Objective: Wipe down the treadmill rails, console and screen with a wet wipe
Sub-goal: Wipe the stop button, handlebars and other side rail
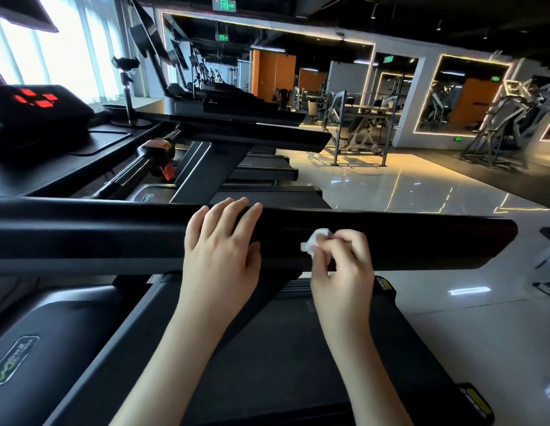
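A wide black treadmill rail (421, 244) runs across the middle of the head view. My left hand (221, 247) lies flat on top of the rail, with its fingers draped over the far edge. Just to its right, my right hand (341, 265) pinches a small crumpled white wet wipe (313, 242) against the near face of the rail. The treadmill console (37, 118), with a red lit display, sits at the far left. Below my arms lies the dark running belt (282, 348).
A row of further treadmills (236, 118) stretches away behind the rail. Weight machines (359, 124) and a stepper (510, 124) stand on the glossy floor to the right. A phone holder on a stand (127, 87) rises beside the console by the bright windows.
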